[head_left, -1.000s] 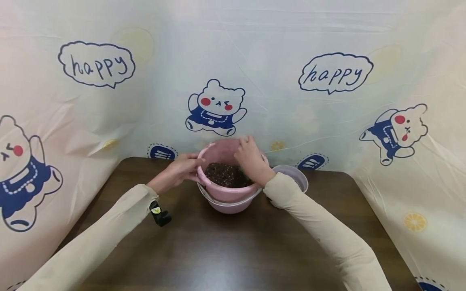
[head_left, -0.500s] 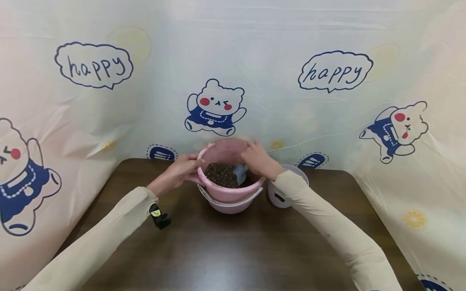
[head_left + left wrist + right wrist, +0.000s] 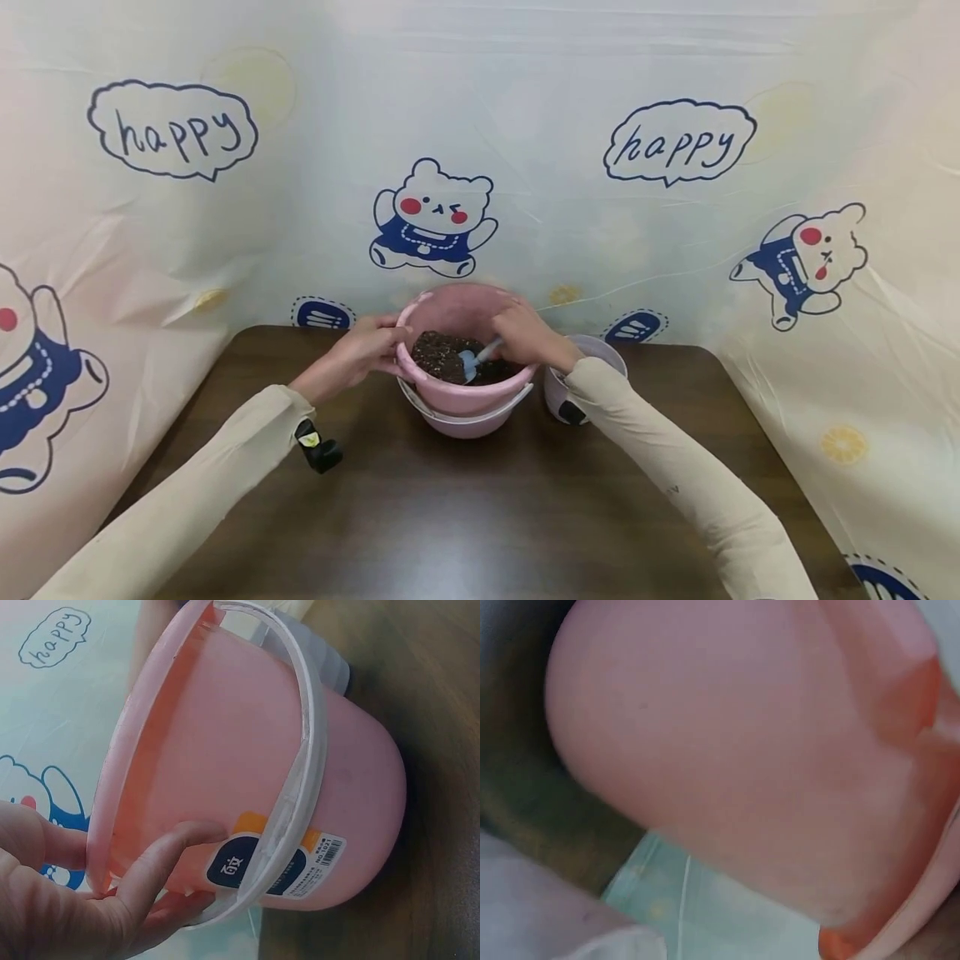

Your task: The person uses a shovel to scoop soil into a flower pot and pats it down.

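Observation:
A pink bucket (image 3: 461,402) with a white handle (image 3: 313,727) stands tilted slightly toward me, dark soil (image 3: 438,357) inside it. My left hand (image 3: 369,350) grips its left rim, thumb on one side and fingers on the other; the left wrist view shows a label (image 3: 277,859) under those fingers. Reaching over the right rim, my right hand (image 3: 525,337) holds a small blue shovel (image 3: 469,363) by its pale handle, the blade down at the soil. In the right wrist view the bucket's pink wall fills most of the picture and the hand is mostly hidden.
Just right of the bucket stands a pale lilac pot (image 3: 553,393), partly covered by the right sleeve. Both stand on a dark brown table (image 3: 450,517). Behind hangs a printed curtain (image 3: 555,125), close to the table's back edge.
The shovel, hidden a second ago, came into sight in the bucket, and its blade has moved left across the soil. My right hand shifted rightward and lower; the left kept its hold on the rim.

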`<state>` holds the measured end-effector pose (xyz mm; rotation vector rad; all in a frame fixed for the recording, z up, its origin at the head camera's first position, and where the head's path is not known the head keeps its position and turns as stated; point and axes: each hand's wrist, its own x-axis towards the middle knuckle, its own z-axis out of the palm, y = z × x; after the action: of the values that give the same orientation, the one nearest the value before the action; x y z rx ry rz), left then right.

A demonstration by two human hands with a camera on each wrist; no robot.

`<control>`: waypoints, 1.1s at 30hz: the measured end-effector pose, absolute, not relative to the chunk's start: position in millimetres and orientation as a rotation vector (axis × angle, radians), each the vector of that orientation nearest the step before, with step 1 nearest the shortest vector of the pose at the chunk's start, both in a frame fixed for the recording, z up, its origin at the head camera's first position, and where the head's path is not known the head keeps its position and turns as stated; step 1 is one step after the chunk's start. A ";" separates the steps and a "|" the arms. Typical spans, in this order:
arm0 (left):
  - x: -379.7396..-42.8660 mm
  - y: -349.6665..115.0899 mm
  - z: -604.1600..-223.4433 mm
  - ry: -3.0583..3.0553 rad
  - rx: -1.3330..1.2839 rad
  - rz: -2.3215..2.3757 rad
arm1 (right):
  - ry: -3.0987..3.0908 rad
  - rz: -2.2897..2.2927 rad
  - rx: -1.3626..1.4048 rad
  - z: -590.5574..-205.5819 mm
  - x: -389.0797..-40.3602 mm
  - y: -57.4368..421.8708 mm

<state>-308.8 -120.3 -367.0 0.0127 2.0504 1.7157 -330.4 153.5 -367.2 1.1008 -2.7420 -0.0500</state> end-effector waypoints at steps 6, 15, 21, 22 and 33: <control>-308.7 -124.3 -366.0 2.030 0.016 1.703 | -2.797 -0.211 1.155 -364.9 -331.6 147.9; -309.2 -121.3 -367.0 2.030 0.012 1.693 | -2.703 -0.352 1.280 -370.2 -332.0 145.1; -309.9 -117.2 -362.8 2.048 0.004 1.688 | -2.780 -0.071 1.340 -364.2 -337.9 155.5; -310.0 -116.7 -362.7 2.047 0.006 1.694 | -2.803 -0.022 1.343 -363.2 -338.7 156.6; -308.6 -118.9 -364.4 2.034 0.020 1.717 | -2.862 0.123 1.337 -352.8 -335.1 158.6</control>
<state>-308.6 -118.9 -364.4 0.0199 2.0338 1.7166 -335.1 158.6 -352.8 1.3375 -2.8617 0.1230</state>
